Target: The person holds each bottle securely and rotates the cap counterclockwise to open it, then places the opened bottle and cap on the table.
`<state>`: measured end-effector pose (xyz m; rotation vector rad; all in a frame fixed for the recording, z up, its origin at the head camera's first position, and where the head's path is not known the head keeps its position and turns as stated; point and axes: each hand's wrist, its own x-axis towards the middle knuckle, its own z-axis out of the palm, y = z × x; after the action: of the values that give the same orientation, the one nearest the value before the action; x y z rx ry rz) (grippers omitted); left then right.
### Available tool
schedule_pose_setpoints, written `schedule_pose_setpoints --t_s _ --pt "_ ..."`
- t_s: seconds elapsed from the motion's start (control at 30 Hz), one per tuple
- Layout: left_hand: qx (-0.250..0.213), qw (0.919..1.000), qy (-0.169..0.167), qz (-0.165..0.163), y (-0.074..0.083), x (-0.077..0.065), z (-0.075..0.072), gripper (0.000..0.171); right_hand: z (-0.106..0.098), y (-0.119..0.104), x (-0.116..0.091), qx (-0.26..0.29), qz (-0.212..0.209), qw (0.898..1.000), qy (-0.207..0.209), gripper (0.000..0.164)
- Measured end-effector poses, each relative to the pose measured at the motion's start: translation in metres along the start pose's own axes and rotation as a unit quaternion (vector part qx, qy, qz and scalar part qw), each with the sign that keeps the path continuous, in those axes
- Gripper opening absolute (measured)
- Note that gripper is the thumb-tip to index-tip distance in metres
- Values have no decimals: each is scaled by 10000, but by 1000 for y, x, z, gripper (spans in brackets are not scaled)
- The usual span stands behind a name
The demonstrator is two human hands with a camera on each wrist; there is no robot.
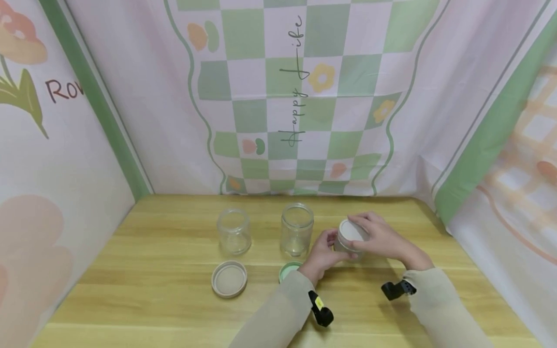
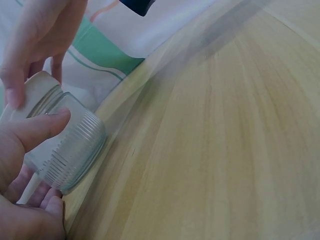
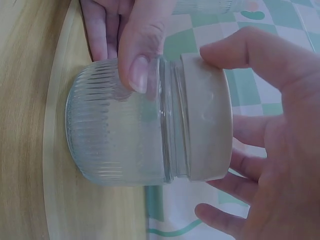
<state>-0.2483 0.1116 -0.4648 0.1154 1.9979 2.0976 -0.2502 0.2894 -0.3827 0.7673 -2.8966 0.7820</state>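
A small ribbed glass jar (image 3: 120, 130) stands at the right of the table under both hands. My left hand (image 1: 323, 253) holds it round the side, with the thumb (image 2: 42, 129) across the glass. A whitish lid (image 1: 350, 232) sits over the jar's mouth, and glass threads show below its rim in the right wrist view. My right hand (image 1: 383, 238) grips this lid by its edge, thumb on one side and fingers on the other. Whether the jar's base touches the table, I cannot tell.
Two lidless glass jars stand farther left, a squat one (image 1: 235, 232) and a taller one (image 1: 297, 229). In front of them lie a beige lid (image 1: 229, 279) and a green lid (image 1: 288, 269), partly behind the left sleeve (image 1: 283, 307). Printed cloth (image 1: 287, 96) hangs behind the wooden table (image 1: 165, 270).
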Motion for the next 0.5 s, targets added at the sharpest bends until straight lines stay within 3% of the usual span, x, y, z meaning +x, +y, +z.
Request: schedule_pose_setpoints --t_s 0.2,0.5 --pt "38 10000 -31 -27 -1 0 0 70 0 1 -2 292 -104 9995 -104 73" --pt "81 10000 30 43 2 -3 0 68 3 -1 2 118 167 9998 18 82"
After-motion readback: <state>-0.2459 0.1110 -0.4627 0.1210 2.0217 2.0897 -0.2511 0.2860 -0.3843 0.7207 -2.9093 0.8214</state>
